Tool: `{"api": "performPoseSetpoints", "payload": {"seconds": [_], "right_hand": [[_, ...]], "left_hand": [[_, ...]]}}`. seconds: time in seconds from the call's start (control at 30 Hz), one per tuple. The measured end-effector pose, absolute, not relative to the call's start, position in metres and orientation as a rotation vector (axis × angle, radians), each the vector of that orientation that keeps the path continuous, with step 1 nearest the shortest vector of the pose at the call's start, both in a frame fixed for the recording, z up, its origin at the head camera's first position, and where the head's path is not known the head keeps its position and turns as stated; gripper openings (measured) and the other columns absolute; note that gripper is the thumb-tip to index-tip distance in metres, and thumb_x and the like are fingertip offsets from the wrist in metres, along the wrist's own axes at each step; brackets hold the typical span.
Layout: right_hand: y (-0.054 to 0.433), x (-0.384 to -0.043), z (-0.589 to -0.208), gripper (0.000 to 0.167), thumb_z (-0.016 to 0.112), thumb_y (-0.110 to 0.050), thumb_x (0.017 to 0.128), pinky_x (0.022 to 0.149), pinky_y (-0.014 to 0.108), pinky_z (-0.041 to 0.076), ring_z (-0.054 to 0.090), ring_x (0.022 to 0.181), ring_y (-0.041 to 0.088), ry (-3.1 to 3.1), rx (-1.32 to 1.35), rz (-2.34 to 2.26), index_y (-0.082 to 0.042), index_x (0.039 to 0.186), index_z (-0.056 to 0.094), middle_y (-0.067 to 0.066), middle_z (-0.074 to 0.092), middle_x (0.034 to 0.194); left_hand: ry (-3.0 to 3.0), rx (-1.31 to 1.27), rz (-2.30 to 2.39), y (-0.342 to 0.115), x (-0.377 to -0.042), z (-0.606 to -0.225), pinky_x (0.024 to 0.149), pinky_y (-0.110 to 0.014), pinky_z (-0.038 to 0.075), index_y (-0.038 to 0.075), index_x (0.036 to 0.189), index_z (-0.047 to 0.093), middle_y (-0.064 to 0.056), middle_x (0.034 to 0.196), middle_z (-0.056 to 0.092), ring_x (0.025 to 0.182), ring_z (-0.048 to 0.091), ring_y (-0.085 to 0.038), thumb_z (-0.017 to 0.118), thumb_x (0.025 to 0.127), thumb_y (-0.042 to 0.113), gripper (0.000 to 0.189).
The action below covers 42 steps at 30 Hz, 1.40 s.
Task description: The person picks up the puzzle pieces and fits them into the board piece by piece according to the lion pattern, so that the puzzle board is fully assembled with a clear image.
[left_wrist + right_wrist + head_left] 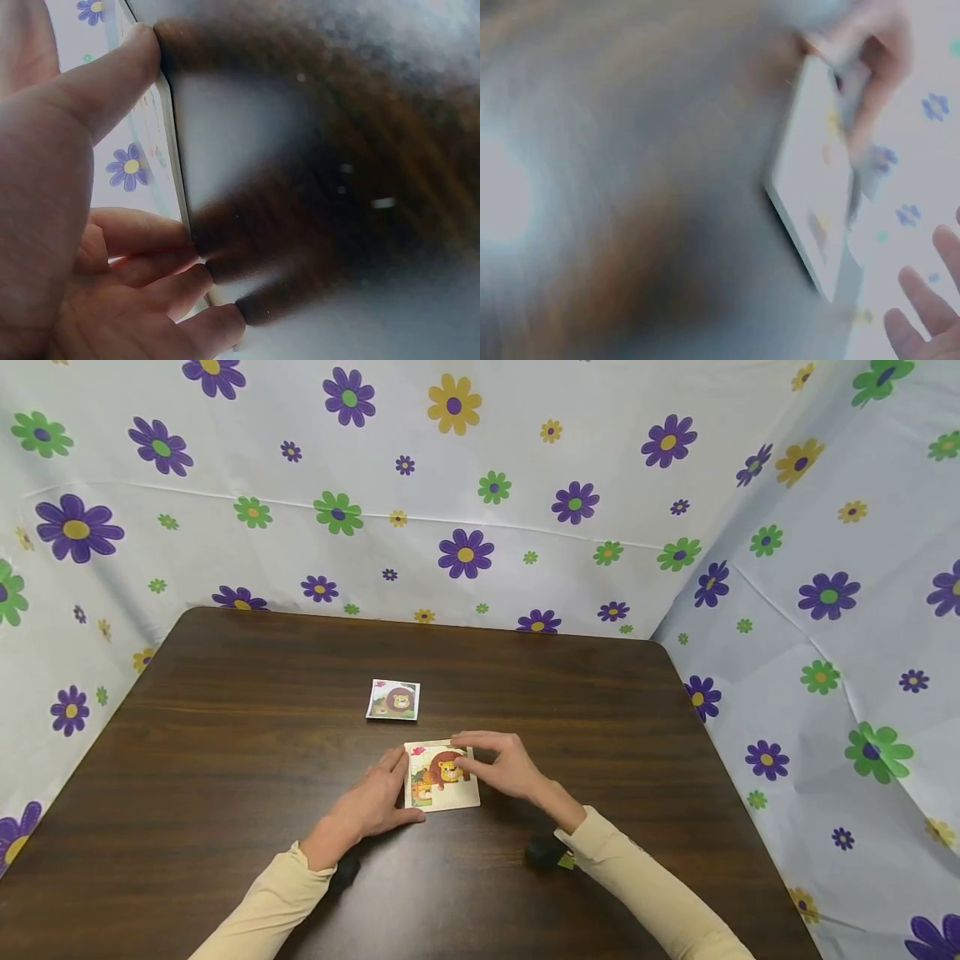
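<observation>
A square wooden jigsaw puzzle (441, 800) with a lion picture lies on the table. Bare pale wood shows along its front and at its lower right. My left hand (372, 802) rests at the board's left side, fingers along the edge and thumb by the near corner. The left wrist view shows those fingertips (217, 322) right at the board's edge. Over the puzzle's right part is my right hand (504, 766), its thumb above the lion's face. In the blurred right wrist view, the right fingers (930, 304) are spread, with nothing between them.
A small card (393, 700) with a similar lion picture lies just beyond the puzzle. The dark wooden table (247, 727) has floral curtains (420, 485) behind it and at both sides. Black objects (543, 852) sit under the wrists.
</observation>
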State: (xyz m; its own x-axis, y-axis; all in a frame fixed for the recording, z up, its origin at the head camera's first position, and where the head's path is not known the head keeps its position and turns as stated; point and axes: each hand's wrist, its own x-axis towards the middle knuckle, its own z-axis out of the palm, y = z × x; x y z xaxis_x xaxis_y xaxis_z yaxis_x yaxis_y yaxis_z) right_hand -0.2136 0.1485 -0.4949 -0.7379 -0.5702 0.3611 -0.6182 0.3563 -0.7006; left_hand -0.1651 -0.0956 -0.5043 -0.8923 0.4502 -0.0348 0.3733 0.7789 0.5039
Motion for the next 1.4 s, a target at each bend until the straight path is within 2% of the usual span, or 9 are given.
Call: {"api": "performPoseSetpoints", "payload": {"seconds": [0.07,0.23,0.3,0.43,0.57,0.7,0.93,1.23,1.4], "right_hand": [[0.165,-0.215,-0.485,0.027,0.073,-0.01,0.085,0.092,0.04,0.05,0.064,0.107,0.022,-2.555,0.996,1.405,-0.002,0.11,0.071,0.007,0.07,0.111],[0.208,-0.209,-0.465,0.022,0.073,-0.013,0.085,0.088,0.048,0.051,0.066,0.099,0.022,-2.683,0.869,1.437,-0.006,0.106,0.073,0.005,0.072,0.105],[0.223,-0.203,-0.459,0.02,0.074,-0.016,0.085,0.081,0.045,0.053,0.067,0.091,0.018,-2.79,0.893,1.377,-0.007,0.103,0.074,0.002,0.072,0.099],[0.249,-0.188,-0.456,0.022,0.078,-0.021,0.081,0.069,0.031,0.053,0.062,0.077,0.01,-3.026,1.03,1.218,-0.008,0.098,0.073,-0.002,0.07,0.09],[0.263,-0.17,-0.461,0.029,0.083,-0.025,0.075,0.061,0.023,0.047,0.053,0.068,0.008,-3.235,1.079,1.065,-0.009,0.093,0.067,0.002,0.063,0.082],[0.266,-0.153,-0.465,0.039,0.087,-0.032,0.069,0.05,0.023,0.04,0.046,0.057,0.006,-3.4,0.946,0.859,-0.013,0.087,0.058,0.002,0.055,0.076],[0.263,-0.138,-0.471,0.049,0.092,-0.034,0.059,0.049,0.024,0.032,0.039,0.055,0.006,-3.448,0.822,0.528,-0.015,0.077,0.05,-0.006,0.048,0.067],[0.26,-0.142,-0.474,0.033,0.087,-0.03,0.067,0.05,0.023,0.039,0.045,0.054,0.004,-3.4,0.787,0.554,-0.017,0.072,0.058,-0.013,0.049,0.063],[0.255,-0.143,-0.473,0.029,0.086,-0.024,0.071,0.052,0.024,0.04,0.045,0.057,0.005,-3.378,0.786,0.566,-0.016,0.077,0.059,-0.011,0.051,0.066]], "left_hand": [[2.817,0.652,0.752,-0.095,-0.165,-0.504,0.102,-0.059,0.035,-0.017,0.137,0.035,-0.034,0.143,0.035,0.133,0.033,-0.047,0.083,0.074,0.036,0.095],[2.81,0.641,0.764,-0.096,-0.165,-0.505,0.102,-0.061,0.034,-0.018,0.137,0.035,-0.035,0.143,0.033,0.134,0.032,-0.047,0.083,0.074,0.036,0.096],[2.807,0.643,0.768,-0.096,-0.164,-0.506,0.102,-0.061,0.033,-0.018,0.137,0.035,-0.035,0.143,0.033,0.134,0.032,-0.047,0.082,0.074,0.036,0.096],[2.807,0.65,0.771,-0.095,-0.163,-0.507,0.101,-0.061,0.034,-0.018,0.137,0.035,-0.034,0.143,0.034,0.133,0.032,-0.047,0.083,0.074,0.036,0.096],[2.808,0.649,0.776,-0.095,-0.163,-0.507,0.1,-0.062,0.034,-0.017,0.137,0.036,-0.034,0.143,0.034,0.133,0.033,-0.047,0.083,0.074,0.035,0.095],[2.807,0.649,0.769,-0.095,-0.163,-0.507,0.1,-0.062,0.034,-0.017,0.137,0.036,-0.034,0.142,0.035,0.133,0.033,-0.047,0.083,0.074,0.036,0.095],[2.835,0.685,0.789,-0.094,-0.163,-0.508,0.1,-0.061,0.036,-0.017,0.135,0.039,-0.034,0.14,0.038,0.131,0.036,-0.046,0.084,0.072,0.034,0.093],[2.814,0.681,0.8,-0.093,-0.163,-0.508,0.101,-0.061,0.035,-0.017,0.136,0.037,-0.035,0.141,0.036,0.132,0.035,-0.046,0.084,0.073,0.034,0.094],[2.828,0.674,0.792,-0.095,-0.163,-0.507,0.102,-0.059,0.035,-0.017,0.136,0.038,-0.034,0.141,0.037,0.132,0.035,-0.046,0.085,0.072,0.033,0.094]]}}
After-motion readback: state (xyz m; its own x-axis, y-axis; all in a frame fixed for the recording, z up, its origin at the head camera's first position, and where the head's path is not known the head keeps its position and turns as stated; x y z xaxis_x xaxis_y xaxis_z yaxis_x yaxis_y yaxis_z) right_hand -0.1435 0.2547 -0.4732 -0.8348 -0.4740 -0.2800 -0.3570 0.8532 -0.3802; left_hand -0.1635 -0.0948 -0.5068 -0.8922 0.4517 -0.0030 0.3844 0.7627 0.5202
